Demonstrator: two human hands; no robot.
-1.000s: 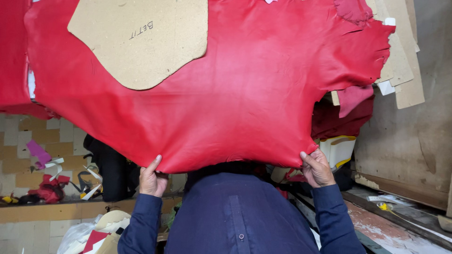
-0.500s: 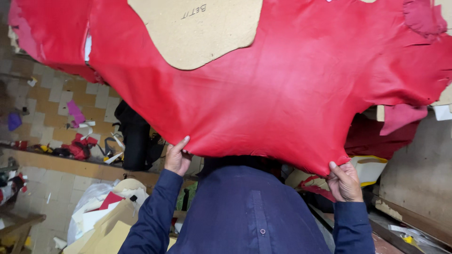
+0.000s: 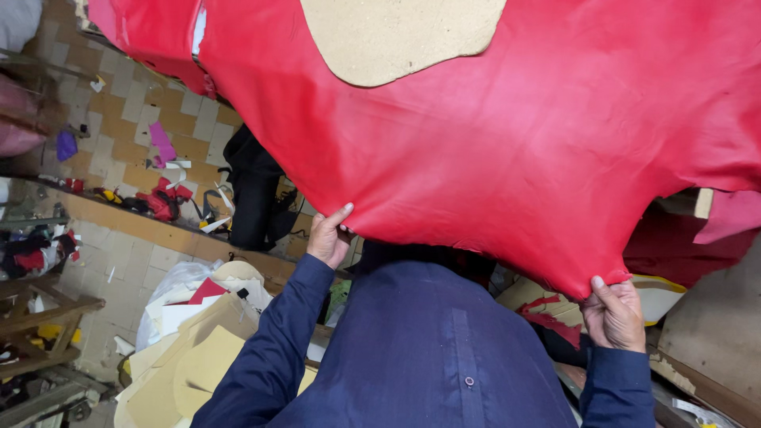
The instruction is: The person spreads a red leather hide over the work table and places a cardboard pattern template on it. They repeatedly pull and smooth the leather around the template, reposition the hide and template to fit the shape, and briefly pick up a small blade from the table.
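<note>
Overhead, left hand [image 3: 329,238] and right hand [image 3: 614,315] pinch the red leather hide's [image 3: 507,158] edge.

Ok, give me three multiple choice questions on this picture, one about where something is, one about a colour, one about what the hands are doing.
1. Where does the tan cardboard pattern lie?
A. On top of the red leather hide
B. On the tiled floor
C. In the left hand

2. What colour are the person's shirt sleeves?
A. White
B. Dark blue
C. Green

3. How do the two hands stand to the hide?
A. Both are off it
B. Only one touches it
C. Each grips its near edge

Answers:
1. A, the pattern rests flat on the hide's upper part.
2. B, both sleeves and the shirt front are dark blue.
3. C, the left hand pinches the edge with the thumb on top, and the right hand clasps the edge at its low corner.
</note>
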